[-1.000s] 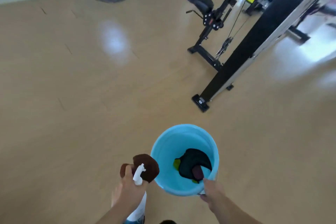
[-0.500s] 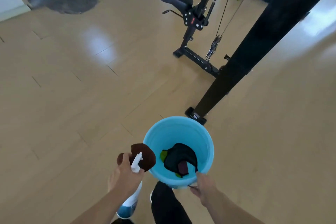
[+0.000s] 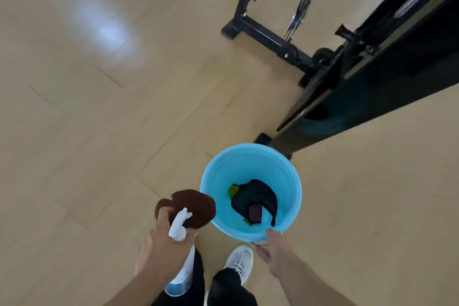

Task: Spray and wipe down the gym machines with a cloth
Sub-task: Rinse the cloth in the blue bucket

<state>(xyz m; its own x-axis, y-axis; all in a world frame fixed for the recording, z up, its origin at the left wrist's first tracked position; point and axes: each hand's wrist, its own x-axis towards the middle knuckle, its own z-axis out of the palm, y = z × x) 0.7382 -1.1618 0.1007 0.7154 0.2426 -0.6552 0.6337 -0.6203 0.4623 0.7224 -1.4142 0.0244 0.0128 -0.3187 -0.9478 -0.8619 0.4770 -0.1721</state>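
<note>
Left hand (image 3: 164,248) grips spray bottle (image 3: 180,276) and brown cloth (image 3: 196,208); right hand (image 3: 275,251) holds blue bucket (image 3: 293,196) handle.

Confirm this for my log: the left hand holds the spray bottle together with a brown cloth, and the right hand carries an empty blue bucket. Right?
Not quite. The head view shows the blue bucket is not empty: dark, green and maroon cloths lie inside. The left hand does hold the spray bottle with the brown cloth; the right hand carries the bucket.

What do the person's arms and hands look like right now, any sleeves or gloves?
Both forearms are bare: no sleeves reach into view. The left hand and the right hand wear no gloves, and no watch, ring or wristband shows on either. No markings can be made out.
</note>
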